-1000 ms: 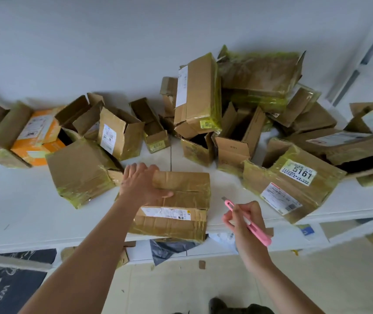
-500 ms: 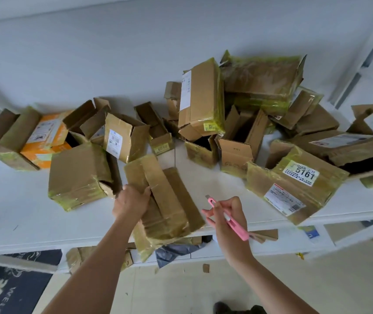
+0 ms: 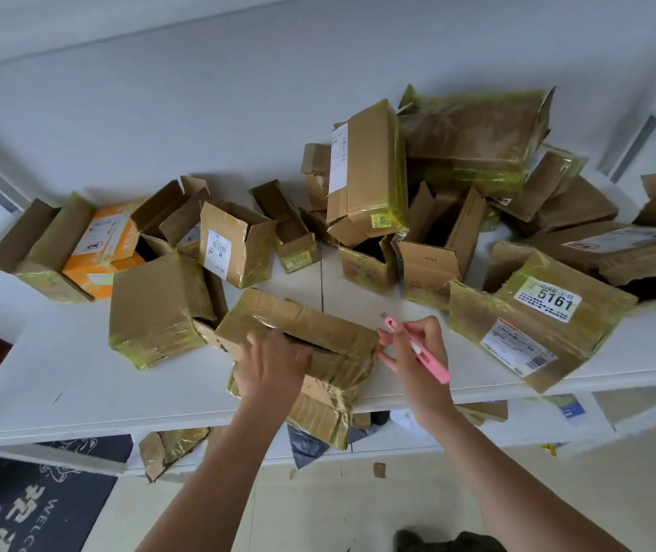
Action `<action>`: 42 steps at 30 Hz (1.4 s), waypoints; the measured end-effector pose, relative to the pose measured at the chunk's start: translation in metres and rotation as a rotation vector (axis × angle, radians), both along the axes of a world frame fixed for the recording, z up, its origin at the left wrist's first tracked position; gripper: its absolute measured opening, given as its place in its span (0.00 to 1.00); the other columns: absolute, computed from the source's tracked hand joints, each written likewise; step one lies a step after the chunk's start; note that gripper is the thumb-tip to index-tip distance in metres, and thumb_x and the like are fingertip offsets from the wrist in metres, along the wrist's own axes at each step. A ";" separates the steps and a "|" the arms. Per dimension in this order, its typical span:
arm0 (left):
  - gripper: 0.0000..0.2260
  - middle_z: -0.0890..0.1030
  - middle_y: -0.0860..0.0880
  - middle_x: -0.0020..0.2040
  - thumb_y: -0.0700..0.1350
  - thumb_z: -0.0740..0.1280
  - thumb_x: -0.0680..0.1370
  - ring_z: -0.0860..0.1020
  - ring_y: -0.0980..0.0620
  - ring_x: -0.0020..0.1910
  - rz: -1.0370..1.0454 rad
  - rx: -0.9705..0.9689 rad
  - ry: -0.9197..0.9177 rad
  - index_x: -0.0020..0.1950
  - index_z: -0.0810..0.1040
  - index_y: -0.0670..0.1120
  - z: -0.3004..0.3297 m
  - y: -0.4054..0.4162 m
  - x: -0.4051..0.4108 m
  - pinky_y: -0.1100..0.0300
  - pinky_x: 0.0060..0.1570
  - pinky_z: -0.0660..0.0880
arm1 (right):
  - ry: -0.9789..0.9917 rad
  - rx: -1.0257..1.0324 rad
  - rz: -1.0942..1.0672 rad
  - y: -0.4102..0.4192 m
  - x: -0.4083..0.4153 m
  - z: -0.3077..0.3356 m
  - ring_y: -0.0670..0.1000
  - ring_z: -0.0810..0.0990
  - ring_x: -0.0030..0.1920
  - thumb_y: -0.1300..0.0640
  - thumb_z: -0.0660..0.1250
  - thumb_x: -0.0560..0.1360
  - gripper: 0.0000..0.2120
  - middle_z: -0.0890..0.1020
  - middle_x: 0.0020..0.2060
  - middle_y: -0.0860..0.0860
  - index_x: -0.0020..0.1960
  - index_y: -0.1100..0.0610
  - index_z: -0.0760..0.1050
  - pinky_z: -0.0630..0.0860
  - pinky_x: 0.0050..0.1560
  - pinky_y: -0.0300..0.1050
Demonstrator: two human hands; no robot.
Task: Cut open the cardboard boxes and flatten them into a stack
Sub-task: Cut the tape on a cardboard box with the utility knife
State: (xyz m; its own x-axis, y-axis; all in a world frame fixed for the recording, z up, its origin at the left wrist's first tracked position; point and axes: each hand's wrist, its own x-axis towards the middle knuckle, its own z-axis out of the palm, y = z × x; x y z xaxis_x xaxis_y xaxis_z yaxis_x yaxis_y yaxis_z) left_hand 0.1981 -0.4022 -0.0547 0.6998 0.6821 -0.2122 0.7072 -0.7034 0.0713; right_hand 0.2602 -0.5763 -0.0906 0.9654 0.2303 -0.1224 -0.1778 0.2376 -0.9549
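Work surface: white table (image 3: pixel 79 376), carrying many opened cardboard boxes along its far edge and toward its right end.
Box in hand: taped brown cardboard box (image 3: pixel 318 336), set at the table's near edge around its middle, its lower part hanging past that edge; a dark slit is seen open along its top.
Left hand (image 3: pixel 268 366): laid on the box's top and near face, fingers curled over the slit; the box is gripped.
Right hand (image 3: pixel 418 352): closed around a pink utility knife (image 3: pixel 418 348), the short blade pointed away toward the far edge; fingertips are touching the box's right end.
Neighbouring box, left: closed taped box (image 3: pixel 159 308), just beside the held box.
Labelled box, right: large box marked 5161 (image 3: pixel 533 316), lying tilted at the near edge toward the right end.
Orange box (image 3: pixel 107 249): placed near the far left corner, between brown boxes.
Tall box (image 3: pixel 366 173): stood on end at the far edge, leaning on the pile.
Beneath the table: crumpled cardboard (image 3: pixel 171 450) and a dark mat (image 3: pixel 31 507) on the floor.
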 end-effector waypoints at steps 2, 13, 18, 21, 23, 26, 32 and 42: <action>0.29 0.65 0.43 0.68 0.64 0.54 0.80 0.65 0.42 0.68 -0.247 0.160 -0.061 0.78 0.56 0.52 -0.016 0.004 -0.004 0.49 0.68 0.66 | -0.002 -0.002 0.009 -0.001 0.002 -0.003 0.49 0.84 0.49 0.59 0.63 0.81 0.07 0.83 0.45 0.57 0.47 0.60 0.67 0.82 0.53 0.53; 0.50 0.30 0.52 0.78 0.72 0.66 0.68 0.30 0.48 0.77 -0.383 -0.337 0.052 0.80 0.40 0.60 -0.035 0.029 0.005 0.48 0.76 0.34 | 0.009 -0.030 -0.045 -0.023 -0.022 -0.028 0.47 0.83 0.42 0.65 0.60 0.82 0.06 0.80 0.38 0.60 0.46 0.63 0.67 0.81 0.52 0.42; 0.53 0.31 0.51 0.79 0.76 0.58 0.61 0.30 0.46 0.77 -0.300 -0.332 -0.020 0.80 0.41 0.58 -0.043 0.011 0.012 0.48 0.75 0.34 | -0.005 -0.027 -0.031 -0.008 -0.014 -0.025 0.46 0.83 0.43 0.64 0.61 0.81 0.07 0.79 0.41 0.64 0.45 0.63 0.66 0.80 0.48 0.38; 0.49 0.30 0.50 0.78 0.72 0.63 0.68 0.30 0.46 0.77 -0.304 -0.362 -0.004 0.80 0.41 0.58 -0.042 0.015 0.013 0.48 0.75 0.35 | -0.001 -0.019 -0.061 -0.005 -0.010 -0.023 0.45 0.84 0.43 0.65 0.59 0.82 0.07 0.79 0.40 0.63 0.45 0.61 0.66 0.80 0.45 0.38; 0.47 0.30 0.51 0.78 0.67 0.68 0.72 0.30 0.46 0.77 -0.304 -0.408 -0.008 0.80 0.41 0.59 -0.041 0.018 0.014 0.48 0.75 0.34 | -0.001 -0.024 -0.080 -0.005 -0.009 -0.023 0.46 0.84 0.43 0.65 0.59 0.82 0.07 0.80 0.39 0.62 0.45 0.61 0.66 0.81 0.46 0.40; 0.46 0.30 0.51 0.78 0.63 0.69 0.73 0.30 0.47 0.77 -0.312 -0.432 -0.021 0.80 0.42 0.59 -0.041 0.020 0.014 0.49 0.75 0.34 | -0.015 -0.089 -0.070 -0.003 -0.008 -0.027 0.46 0.84 0.44 0.65 0.60 0.82 0.07 0.81 0.37 0.58 0.45 0.61 0.66 0.82 0.51 0.46; 0.45 0.30 0.51 0.78 0.63 0.69 0.74 0.30 0.46 0.77 -0.329 -0.429 -0.029 0.80 0.42 0.59 -0.043 0.021 0.014 0.48 0.75 0.34 | -0.058 -0.196 -0.037 -0.005 -0.010 -0.028 0.53 0.83 0.44 0.59 0.63 0.81 0.09 0.81 0.34 0.53 0.43 0.56 0.66 0.78 0.55 0.55; 0.45 0.30 0.51 0.78 0.64 0.67 0.74 0.30 0.46 0.77 -0.344 -0.394 -0.022 0.80 0.41 0.59 -0.046 0.024 0.013 0.48 0.75 0.35 | -0.202 -0.291 0.202 -0.025 -0.051 -0.026 0.47 0.81 0.36 0.61 0.61 0.82 0.08 0.83 0.36 0.55 0.44 0.59 0.67 0.73 0.37 0.34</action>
